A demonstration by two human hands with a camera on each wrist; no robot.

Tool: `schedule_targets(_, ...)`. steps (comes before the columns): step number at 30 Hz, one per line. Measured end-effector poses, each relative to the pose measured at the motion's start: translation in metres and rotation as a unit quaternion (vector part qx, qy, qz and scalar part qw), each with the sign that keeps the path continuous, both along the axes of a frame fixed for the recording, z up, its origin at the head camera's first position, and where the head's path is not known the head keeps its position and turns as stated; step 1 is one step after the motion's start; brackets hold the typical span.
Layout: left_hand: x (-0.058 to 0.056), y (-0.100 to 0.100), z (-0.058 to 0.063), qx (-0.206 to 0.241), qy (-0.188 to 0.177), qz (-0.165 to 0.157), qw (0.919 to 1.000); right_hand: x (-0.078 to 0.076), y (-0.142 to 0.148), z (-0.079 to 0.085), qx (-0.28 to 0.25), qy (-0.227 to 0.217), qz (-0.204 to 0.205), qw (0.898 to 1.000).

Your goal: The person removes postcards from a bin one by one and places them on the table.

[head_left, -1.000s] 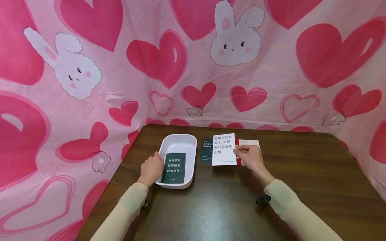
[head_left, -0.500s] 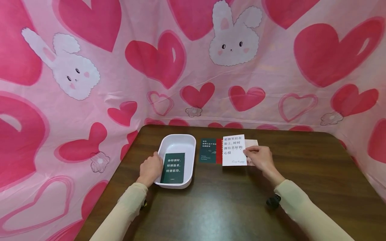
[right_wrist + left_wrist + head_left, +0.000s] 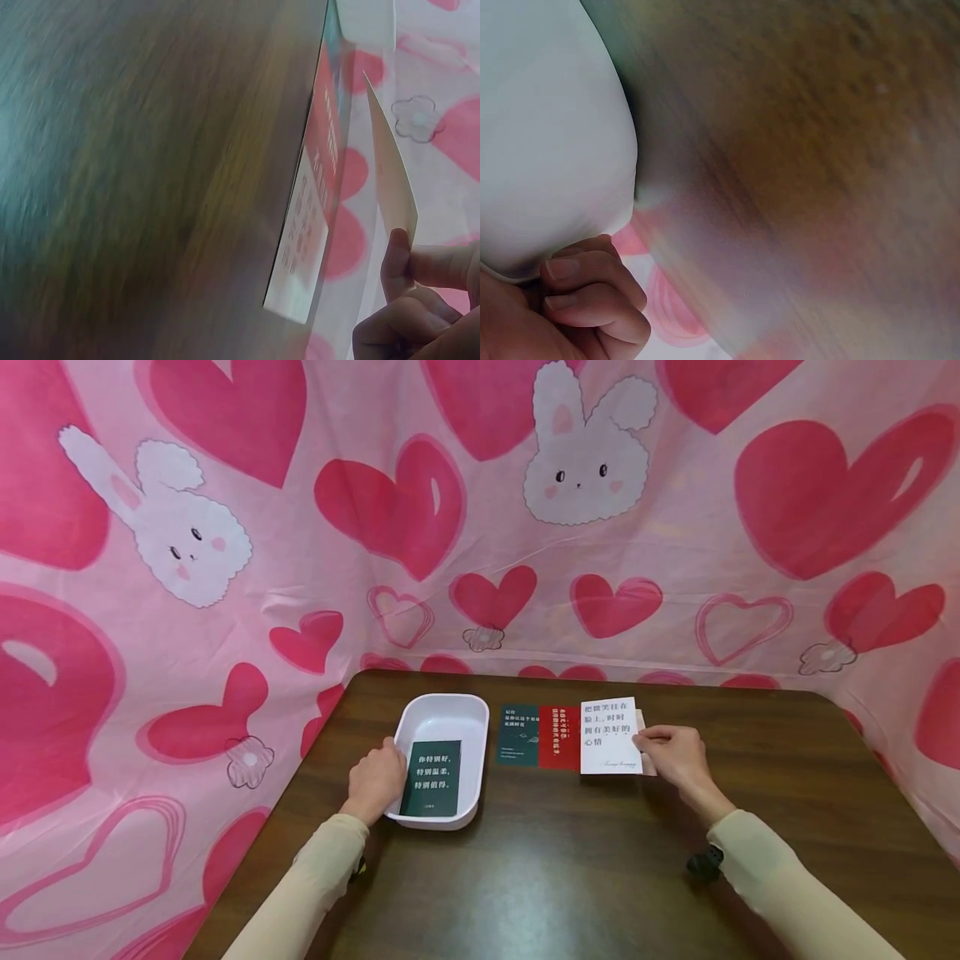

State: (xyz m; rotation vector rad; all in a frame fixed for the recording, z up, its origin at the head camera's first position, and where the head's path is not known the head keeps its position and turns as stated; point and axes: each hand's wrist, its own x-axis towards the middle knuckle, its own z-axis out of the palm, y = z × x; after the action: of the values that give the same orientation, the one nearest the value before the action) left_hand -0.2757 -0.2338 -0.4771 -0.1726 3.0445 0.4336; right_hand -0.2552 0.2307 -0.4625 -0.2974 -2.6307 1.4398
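Note:
My left hand [image 3: 377, 782] grips the left rim of a white plastic tray [image 3: 471, 810]; in the left wrist view its fingers [image 3: 600, 304] curl at the tray's edge. A dark green card [image 3: 431, 778] with white lettering lies inside the tray. My right hand [image 3: 678, 764] pinches a white card [image 3: 609, 739] with dark lettering by its right edge. The right wrist view shows that card raised above the table. Beneath it lies a pale card [image 3: 297, 251], mostly hidden in the head view. To its left lie a red card [image 3: 558, 739] and a green card [image 3: 517, 735], side by side.
All of this stands on a dark brown wooden table [image 3: 510, 877]. A pink curtain [image 3: 420, 627] with hearts and rabbits hangs along the back and both sides. The row of cards lies just right of the tray, toward the table's far edge.
My right hand has carried the white card to the right, from over the green and red cards to over the pale one. The red card now shows fully. My left hand has stayed put.

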Motion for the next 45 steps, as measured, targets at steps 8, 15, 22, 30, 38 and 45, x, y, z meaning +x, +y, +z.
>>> schedule_targets(8, 0.001, -0.002, 0.0, 0.0, -0.008, 0.004, 1.0, -0.001, 0.018, -0.004, 0.037, -0.005, -0.005, 0.999)
schedule_targets(15, -0.001, -0.001, -0.001, 0.002, -0.003, 0.005, 1.0, -0.003, 0.03, -0.008, 0.047, -0.01, -0.018, 0.999)
schedule_targets(22, 0.0, 0.0, 0.001, 0.003, -0.005, 0.007, 1.0, -0.008, 0.04, -0.011, 0.07, -0.013, -0.014, 0.997)
schedule_targets(30, 0.0, -0.001, 0.0, 0.011, -0.005, 0.009, 0.9999, -0.015, 0.054, -0.014, 0.074, -0.03, 0.001, 0.997)
schedule_targets(38, -0.002, 0.0, 0.0, 0.005, 0.005, 0.004, 1.0, -0.017, 0.062, -0.014, 0.088, -0.045, -0.001, 0.995)
schedule_targets(45, -0.002, 0.0, -0.002, -0.013, 0.024, -0.001, 0.9996, -0.019, 0.068, -0.019, 0.094, -0.06, 0.015, 0.994)
